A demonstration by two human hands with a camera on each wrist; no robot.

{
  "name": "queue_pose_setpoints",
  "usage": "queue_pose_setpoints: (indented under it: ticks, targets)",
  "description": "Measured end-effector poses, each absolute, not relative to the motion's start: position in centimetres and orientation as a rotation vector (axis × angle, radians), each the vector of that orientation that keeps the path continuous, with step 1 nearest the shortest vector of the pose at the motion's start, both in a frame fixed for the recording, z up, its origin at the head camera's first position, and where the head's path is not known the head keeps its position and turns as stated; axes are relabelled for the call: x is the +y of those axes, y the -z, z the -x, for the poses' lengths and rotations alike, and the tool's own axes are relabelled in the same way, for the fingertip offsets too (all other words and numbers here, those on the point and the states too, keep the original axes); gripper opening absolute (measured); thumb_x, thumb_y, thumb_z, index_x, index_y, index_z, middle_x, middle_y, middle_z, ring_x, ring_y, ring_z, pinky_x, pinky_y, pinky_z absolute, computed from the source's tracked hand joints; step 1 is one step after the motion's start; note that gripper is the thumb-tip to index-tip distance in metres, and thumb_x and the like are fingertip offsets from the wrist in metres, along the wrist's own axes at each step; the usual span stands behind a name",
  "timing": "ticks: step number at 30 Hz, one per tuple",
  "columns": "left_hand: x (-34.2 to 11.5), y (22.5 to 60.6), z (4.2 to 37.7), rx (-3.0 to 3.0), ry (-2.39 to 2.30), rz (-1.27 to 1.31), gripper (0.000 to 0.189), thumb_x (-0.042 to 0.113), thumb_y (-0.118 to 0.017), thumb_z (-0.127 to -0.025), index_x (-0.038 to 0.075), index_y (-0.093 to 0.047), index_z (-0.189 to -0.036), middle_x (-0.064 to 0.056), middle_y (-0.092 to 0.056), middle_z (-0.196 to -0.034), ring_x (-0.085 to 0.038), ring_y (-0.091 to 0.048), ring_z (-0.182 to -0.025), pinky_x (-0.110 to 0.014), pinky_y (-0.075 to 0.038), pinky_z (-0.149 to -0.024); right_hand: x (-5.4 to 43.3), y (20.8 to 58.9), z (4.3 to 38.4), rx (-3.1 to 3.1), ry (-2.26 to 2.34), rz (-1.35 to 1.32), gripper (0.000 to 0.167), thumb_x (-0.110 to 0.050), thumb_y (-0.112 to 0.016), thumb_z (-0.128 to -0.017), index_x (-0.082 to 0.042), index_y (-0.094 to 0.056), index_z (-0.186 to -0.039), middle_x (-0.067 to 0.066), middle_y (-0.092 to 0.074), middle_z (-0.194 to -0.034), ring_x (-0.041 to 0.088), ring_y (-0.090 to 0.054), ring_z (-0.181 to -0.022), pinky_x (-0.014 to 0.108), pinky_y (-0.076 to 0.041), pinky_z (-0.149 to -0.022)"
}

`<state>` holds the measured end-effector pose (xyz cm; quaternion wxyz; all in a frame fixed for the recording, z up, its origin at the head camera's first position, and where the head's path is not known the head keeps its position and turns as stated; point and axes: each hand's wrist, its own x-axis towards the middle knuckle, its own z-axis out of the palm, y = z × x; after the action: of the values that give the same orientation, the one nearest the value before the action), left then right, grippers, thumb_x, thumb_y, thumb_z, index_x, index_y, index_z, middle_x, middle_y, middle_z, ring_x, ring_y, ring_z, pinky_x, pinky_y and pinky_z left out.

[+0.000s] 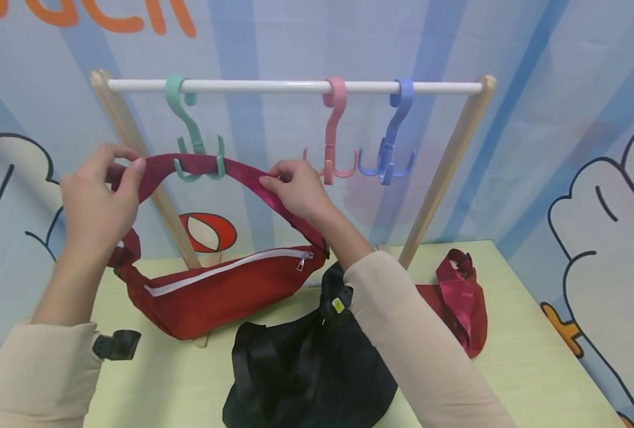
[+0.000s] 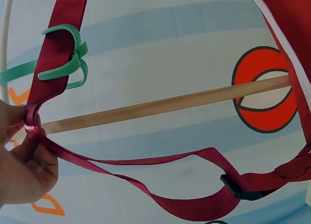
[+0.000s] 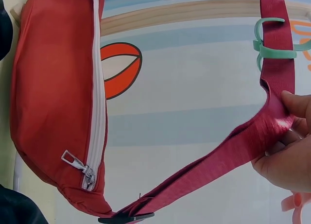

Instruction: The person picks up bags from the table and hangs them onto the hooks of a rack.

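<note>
A red waist bag [image 1: 231, 297] with a white zipper hangs by its dark red strap [image 1: 244, 173], and its body tilts, lower at the left. The strap lies across the front prongs of a green hook [image 1: 188, 122], which grips the rail from above. My left hand [image 1: 100, 205] pinches the strap left of the hook, between thumb and fingers. On the other side, my right hand [image 1: 302, 189] pinches the strap too. In the left wrist view, two green prongs curl around the strap, and a black buckle [image 2: 239, 189] sits lower on its loop.
A white rail [image 1: 263, 87] on wooden legs also bears a pink hook [image 1: 334, 128] and a blue hook [image 1: 397, 128]. On the yellow table [image 1: 515, 333] lie a black bag [image 1: 306, 368], in front of the rack, and a second red bag [image 1: 477, 321] at the right.
</note>
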<state>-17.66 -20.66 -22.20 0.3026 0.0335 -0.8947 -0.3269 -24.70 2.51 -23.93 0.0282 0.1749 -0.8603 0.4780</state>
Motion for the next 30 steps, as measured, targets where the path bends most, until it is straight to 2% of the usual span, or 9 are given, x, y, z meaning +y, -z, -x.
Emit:
queue_pose_setpoints:
  ticks: [10,16,23,27,30]
  targets:
    - [-20.7,23.1,17.2,-2.417,0.909,-0.092,0.037,0.034,-0.044,-0.094,0.010,-0.055,-0.120,-0.021,-0.060,-0.103,-0.035,-0.055,-0.090,-0.045,-0.046,-0.070,3.0,24.5,24.2,-2.646,-1.505,-0.566,0.017,-0.016,-0.061,-0.088,-0.008,-0.065,-0.102,0.004,-0.062,-0.085,0.017,-0.056,-0.077,0.026,-0.045,-0.070]
    - [-20.8,23.9,17.0,-2.441,0.957,-0.071,0.037,0.032,-0.047,-0.093,0.009,-0.054,-0.121,-0.022,-0.059,-0.110,-0.040,-0.058,-0.090,-0.055,-0.047,-0.072,3.5,24.6,23.7,-2.611,-1.550,-0.608,0.022,-0.015,-0.061,-0.087,-0.008,-0.061,-0.109,0.004,-0.062,-0.098,0.015,-0.057,-0.088,0.025,-0.046,-0.076]
    - [-20.8,24.6,16.6,-2.431,1.014,-0.058,0.040,0.031,-0.049,-0.093,0.010,-0.051,-0.127,-0.017,-0.055,-0.120,-0.034,-0.052,-0.107,-0.053,-0.046,-0.079,4.3,24.4,23.1,-2.568,-1.611,-0.673,0.030,-0.016,-0.061,-0.087,-0.008,-0.057,-0.116,0.004,-0.059,-0.108,0.016,-0.055,-0.093,0.026,-0.047,-0.077]
    - [-20.8,24.8,16.1,-2.428,1.070,-0.076,0.043,0.035,-0.049,-0.092,0.014,-0.048,-0.130,-0.014,-0.052,-0.124,-0.037,-0.056,-0.102,-0.052,-0.047,-0.076,5.0,24.2,22.7,-2.550,-1.623,-0.723,0.033,-0.019,-0.062,-0.086,-0.009,-0.056,-0.117,0.003,-0.059,-0.110,0.015,-0.054,-0.095,0.027,-0.047,-0.076]
    - [-20.9,24.8,15.7,-2.425,1.101,-0.080,0.045,0.035,-0.051,-0.091,0.016,-0.047,-0.132,-0.013,-0.049,-0.127,-0.039,-0.059,-0.097,-0.044,-0.050,-0.068,5.5,24.2,22.4,-2.535,-1.635,-0.765,0.034,-0.019,-0.063,-0.086,-0.010,-0.056,-0.118,0.003,-0.058,-0.111,0.015,-0.054,-0.096,0.028,-0.047,-0.077]
